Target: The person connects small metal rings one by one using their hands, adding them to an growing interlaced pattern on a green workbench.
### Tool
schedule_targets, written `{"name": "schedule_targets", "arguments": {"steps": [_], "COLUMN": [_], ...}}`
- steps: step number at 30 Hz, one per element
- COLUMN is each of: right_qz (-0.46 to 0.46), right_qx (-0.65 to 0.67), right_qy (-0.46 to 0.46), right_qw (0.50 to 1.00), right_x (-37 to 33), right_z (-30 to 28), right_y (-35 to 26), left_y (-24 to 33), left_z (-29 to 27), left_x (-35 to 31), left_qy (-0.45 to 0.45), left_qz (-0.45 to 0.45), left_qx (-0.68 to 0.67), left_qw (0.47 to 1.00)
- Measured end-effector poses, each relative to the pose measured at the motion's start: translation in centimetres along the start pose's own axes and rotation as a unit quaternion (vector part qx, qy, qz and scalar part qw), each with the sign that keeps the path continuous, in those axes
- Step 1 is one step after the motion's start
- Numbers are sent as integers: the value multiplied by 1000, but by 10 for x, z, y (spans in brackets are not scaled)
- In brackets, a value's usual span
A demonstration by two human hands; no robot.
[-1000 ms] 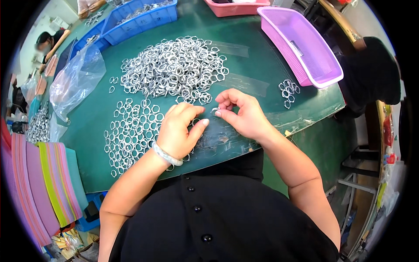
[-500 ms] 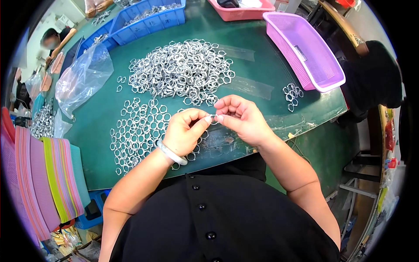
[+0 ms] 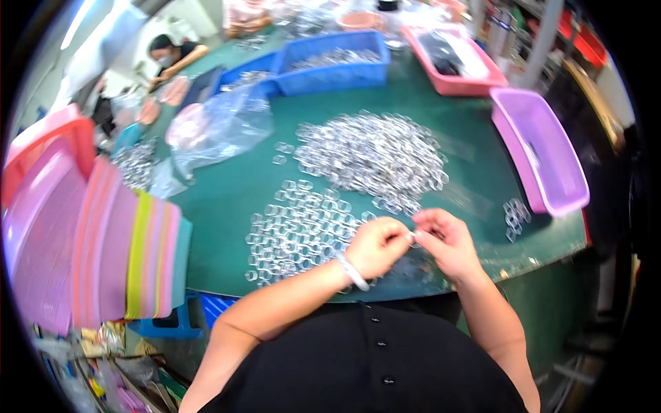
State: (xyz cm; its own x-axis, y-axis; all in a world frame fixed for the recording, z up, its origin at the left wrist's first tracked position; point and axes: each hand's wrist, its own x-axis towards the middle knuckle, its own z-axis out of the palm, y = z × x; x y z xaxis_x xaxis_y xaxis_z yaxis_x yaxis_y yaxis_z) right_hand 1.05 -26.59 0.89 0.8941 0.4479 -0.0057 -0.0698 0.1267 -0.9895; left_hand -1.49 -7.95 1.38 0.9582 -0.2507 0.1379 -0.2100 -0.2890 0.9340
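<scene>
My left hand, with a pale bangle on its wrist, is closed in a pinch close to the table's near edge. Facing it, my right hand is pinched too, its fingertips almost meeting the left ones. Between them is a small silver metal ring, mostly hidden by the fingers and blurred. Beyond my hands lies a big heap of similar metal rings. Many more rings are spread out flat to the left of my left hand.
A purple basket stands at the right, near a few loose rings. Blue bins of metal parts, a clear plastic bag and a pink tray lie farther back. Stacked coloured baskets rise at left. Another person sits far left.
The view has swung up and to the left, so everything sits farther right and lower. Both hands stay pinched together at the ring.
</scene>
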Motion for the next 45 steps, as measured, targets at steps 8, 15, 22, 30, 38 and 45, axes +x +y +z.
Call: {"name": "schedule_targets", "arguments": {"steps": [8, 15, 22, 30, 38, 45], "right_qz": [24, 19, 5, -3, -15, -6], "right_qx": [17, 21, 17, 12, 7, 14], "right_qy": [-2, -4, -2, -1, -2, -5], "right_qw": [1000, 1000, 1000, 1000, 1000, 1000], "right_x": [0, -2, -5, -8, -10, -11], "right_z": [7, 5, 5, 6, 3, 5], "right_y": [-3, -2, -2, 1, 4, 3], "left_y": [-1, -4, -1, 0, 0, 0], "left_z": [-3, 1, 1, 3, 6, 6], "left_x": [-6, -7, -8, -10, -7, -10], "left_qy": [-2, 1, -10, -1, -10, -2], "left_qz": [-69, -51, -40, 1, -12, -17], "left_qx": [-45, -46, -33, 16, 27, 21], "left_qw": [997, 998, 999, 1000, 1000, 1000]}}
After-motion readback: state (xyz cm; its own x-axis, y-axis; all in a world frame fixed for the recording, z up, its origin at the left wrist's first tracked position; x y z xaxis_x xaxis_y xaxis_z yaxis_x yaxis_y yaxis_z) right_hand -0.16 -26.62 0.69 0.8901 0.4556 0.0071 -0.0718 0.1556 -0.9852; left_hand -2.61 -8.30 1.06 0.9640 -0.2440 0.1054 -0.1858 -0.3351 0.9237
